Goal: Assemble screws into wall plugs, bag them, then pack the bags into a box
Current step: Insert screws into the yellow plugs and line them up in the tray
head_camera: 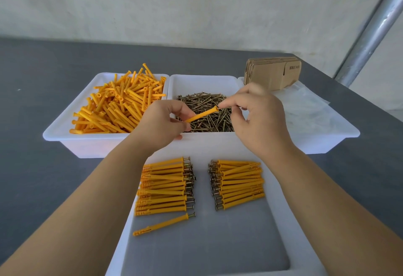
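An orange wall plug point(201, 114) is pinched at its lower end by the left hand point(161, 123); the right hand point(253, 110), fingers curled at its flared mouth, pinches a barely visible screw, above the screw tray point(202, 84).

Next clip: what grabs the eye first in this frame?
The heap of orange wall plugs in the far-left bin stands out most, beside the middle bin of dark screws. Above the screws, the left hand holds one plug while the right hand feeds a screw into it. Nearer, assembled plugs lie in two rows in a tray.
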`<state>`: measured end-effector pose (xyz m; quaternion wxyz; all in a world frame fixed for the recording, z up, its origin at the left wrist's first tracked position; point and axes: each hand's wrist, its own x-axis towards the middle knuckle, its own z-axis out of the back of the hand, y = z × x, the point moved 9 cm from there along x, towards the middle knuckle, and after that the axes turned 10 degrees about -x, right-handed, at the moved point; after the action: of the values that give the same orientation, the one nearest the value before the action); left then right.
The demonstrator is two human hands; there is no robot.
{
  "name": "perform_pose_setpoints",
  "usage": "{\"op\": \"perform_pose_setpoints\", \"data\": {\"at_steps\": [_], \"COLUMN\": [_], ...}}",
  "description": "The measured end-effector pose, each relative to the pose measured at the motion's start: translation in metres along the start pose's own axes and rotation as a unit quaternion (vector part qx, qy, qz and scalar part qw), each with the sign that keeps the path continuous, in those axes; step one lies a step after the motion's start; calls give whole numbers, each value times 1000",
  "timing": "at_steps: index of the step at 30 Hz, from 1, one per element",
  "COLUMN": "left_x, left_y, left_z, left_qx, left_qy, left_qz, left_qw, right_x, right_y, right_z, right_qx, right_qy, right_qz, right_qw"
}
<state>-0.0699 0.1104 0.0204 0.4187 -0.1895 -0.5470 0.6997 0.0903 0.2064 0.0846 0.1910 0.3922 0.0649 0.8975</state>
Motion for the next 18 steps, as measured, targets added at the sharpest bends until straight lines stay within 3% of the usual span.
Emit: {"op": "perform_pose_setpoints", "data": {"at_steps": [7, 11, 14, 16, 18], "left_x": [-2, -9, -11, -11, -10], "left_y": [-12, -24, -26, -27, -28], "left_z": [-8, -32, -36, -33, -29], "left_qx": [54, 58, 4, -43, -69], "left_qy": [19, 65, 70, 58, 49], "left_qz": [-36, -75, -70, -65, -72], "left_qw": [998, 993, 995, 995, 994], "right_x": [-1, -9, -7, -7, -5], "right_y": [15, 33, 30, 21, 17], "right_z": [-12, -25, -3, 11, 9], "right_qx": [-73, 47, 157, 128, 65], "right_qy": [55, 96, -19, -92, -83], "right_qz": [27, 40, 19, 4, 8], "right_qw": [995, 993, 987, 987, 994]}}
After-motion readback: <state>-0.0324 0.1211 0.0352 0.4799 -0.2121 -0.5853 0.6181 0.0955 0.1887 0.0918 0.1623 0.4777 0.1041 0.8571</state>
